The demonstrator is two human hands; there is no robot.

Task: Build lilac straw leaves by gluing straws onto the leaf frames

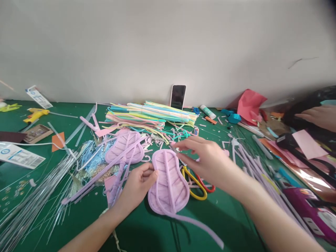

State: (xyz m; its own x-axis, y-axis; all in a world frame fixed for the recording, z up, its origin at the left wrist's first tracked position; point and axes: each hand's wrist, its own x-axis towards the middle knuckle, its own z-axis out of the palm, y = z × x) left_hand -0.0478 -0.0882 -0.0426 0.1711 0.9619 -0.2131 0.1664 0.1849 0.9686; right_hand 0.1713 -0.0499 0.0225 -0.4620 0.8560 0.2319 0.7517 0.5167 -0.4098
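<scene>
My left hand [140, 182] pinches the left edge of a lilac pipe-cleaner panel [170, 178], a waisted shape with a midrib and slanted veins. One loose lilac strand trails from its bottom edge toward the lower right. My right hand [202, 152] reaches over the table beyond the panel's upper right edge, its fingers stretched and apart. Beneath that hand lie scissors [198, 196] with yellow and red handles, their blades partly covered. A second lilac panel [124, 147], with a wrapped stem, rests to the left of the held one.
Bundled pastel pipe cleaners [149, 117] lie at the back, before a phone [178, 97] leaning on the wall. Metal wires [39, 196] and a yellow glue gun [35, 114] are at left. Lilac stems [249, 161] and a purple box [309, 210] lie right, near another person's hand [319, 117].
</scene>
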